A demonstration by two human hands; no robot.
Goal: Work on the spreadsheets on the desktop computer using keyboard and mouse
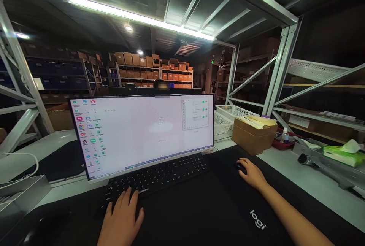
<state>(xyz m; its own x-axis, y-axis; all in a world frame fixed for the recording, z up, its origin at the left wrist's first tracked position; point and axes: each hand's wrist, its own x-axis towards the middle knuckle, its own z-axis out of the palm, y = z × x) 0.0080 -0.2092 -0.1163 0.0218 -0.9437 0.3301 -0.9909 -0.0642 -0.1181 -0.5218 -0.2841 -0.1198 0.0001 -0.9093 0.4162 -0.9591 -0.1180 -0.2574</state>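
Here's the left hand (122, 215), fingers loosely spread and gripping nothing, fingertips at the near left edge of the keyboard (168, 174), which sits just in front of the lit monitor (137, 132). Over to the right, the right hand (251, 173) curls over the mouse (241, 168) on the black mat (182, 215), with a box (248, 137) behind and tissues (343, 155) farthest right.

It's one head cam, looking forward and kinda down over the worktop (299, 178) from its near side. Left hand (121, 213) and right hand (252, 173) sit pretty close, the monitor (128, 135) is a bit past them, and the shelves (160, 74) are way back beyond the far edge.
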